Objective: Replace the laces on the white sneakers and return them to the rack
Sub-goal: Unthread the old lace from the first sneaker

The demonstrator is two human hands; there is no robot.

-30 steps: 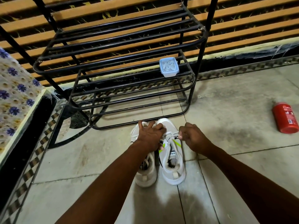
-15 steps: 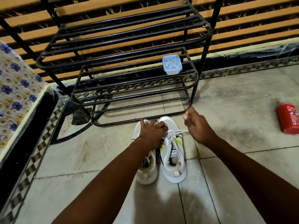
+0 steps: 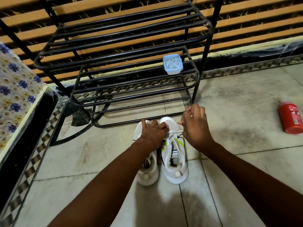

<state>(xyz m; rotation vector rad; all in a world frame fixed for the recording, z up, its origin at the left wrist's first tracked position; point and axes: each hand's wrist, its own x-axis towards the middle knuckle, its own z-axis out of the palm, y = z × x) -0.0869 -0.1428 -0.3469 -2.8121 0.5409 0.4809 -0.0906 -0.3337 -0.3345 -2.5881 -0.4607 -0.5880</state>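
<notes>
Early days, I judge: your right hand pinches a lace on the sneakers before the rack, your left hand grips them; relacing remains.

White letters, seemingly "CINT", are seen on the red can (the smaller print below is illegible). Print on the right sneaker's tongue label cannot be read.

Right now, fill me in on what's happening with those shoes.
On the floor before the black rack, a person's left hand grips one white sneaker while the right hand pinches its lace, raised toward the rack. The second sneaker sits alongside. Neither is on the rack yet.
</notes>
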